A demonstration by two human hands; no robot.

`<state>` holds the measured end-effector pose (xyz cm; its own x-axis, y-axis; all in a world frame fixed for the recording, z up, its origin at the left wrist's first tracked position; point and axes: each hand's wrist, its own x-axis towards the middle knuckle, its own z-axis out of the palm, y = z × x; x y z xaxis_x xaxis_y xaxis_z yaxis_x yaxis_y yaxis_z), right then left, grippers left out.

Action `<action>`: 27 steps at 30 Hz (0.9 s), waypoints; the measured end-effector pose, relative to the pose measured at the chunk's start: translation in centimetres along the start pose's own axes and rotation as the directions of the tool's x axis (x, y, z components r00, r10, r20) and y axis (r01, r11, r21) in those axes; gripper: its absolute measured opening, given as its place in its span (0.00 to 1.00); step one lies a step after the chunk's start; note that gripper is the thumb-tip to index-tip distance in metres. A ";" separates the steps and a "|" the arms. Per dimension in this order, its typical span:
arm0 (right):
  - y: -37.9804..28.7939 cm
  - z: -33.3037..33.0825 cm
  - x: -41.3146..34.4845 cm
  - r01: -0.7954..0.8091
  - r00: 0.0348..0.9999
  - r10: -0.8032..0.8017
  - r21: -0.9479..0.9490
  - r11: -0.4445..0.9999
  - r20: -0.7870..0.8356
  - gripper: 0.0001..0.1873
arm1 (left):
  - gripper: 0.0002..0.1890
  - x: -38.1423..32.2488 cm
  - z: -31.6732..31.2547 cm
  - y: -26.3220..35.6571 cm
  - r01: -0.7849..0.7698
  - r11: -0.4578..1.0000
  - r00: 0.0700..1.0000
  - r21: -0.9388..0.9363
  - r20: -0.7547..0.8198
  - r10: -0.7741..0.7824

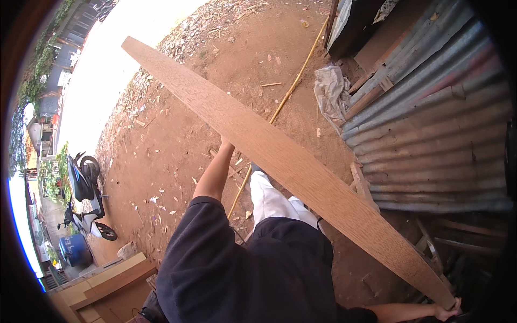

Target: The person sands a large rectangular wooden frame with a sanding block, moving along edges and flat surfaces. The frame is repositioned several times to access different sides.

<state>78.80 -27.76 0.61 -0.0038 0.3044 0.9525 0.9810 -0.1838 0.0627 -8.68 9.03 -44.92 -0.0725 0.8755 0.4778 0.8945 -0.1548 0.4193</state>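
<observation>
A long, flat wooden board (pixel 282 155) crosses the view diagonally, from the upper left to the lower right, in front of my body. My left hand (pixel 226 141) supports it from below near its middle; the board hides the fingers and most of the hand. At the lower right, my right hand (pixel 447 312) grips the board's near end. Beneath the board, a yellow hose or pole (pixel 299 76) lies across the dirt.
Corrugated metal sheets (pixel 436 149) stand on the right, beside a crumpled whitish sack (pixel 331 91). A scooter (pixel 87 194) and a blue drum (pixel 75 250) are on the left. Wooden frame pieces (pixel 105 282) lie at the lower left. Wood scraps litter the ground.
</observation>
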 end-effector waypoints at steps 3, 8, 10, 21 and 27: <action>2.6 -1.2 -0.8 0.054 0.998 -0.054 -0.042 0.998 0.021 0.27 | 0.13 -1.9 2.7 -0.1 -0.196 0.980 0.976 0.034 -0.088 0.199; 4.5 -1.6 -1.7 0.128 0.991 -0.120 -0.141 0.982 0.058 0.27 | 0.12 -4.1 5.5 6.5 -0.309 0.946 0.941 -0.096 0.117 0.319; 4.9 -1.0 -1.8 0.123 0.991 -0.116 -0.120 0.985 0.063 0.27 | 0.15 -5.0 5.5 11.9 -0.158 0.969 0.875 -0.192 0.428 0.228; 7.1 0.2 -1.9 -0.182 0.979 0.180 0.018 0.983 0.092 0.31 | 0.12 -0.6 -0.9 16.5 -0.032 0.980 0.712 -0.195 0.684 0.160; 8.4 -0.2 -2.0 -0.235 0.972 0.230 0.106 0.966 0.054 0.30 | 0.13 2.8 -1.8 7.3 0.018 0.996 0.813 0.083 0.579 -0.063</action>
<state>87.05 -30.12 -0.71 0.2324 0.3038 0.9240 0.9694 -0.1501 -0.1944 -3.17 9.49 -39.15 0.1401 0.9865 -0.0848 0.9265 -0.1004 0.3627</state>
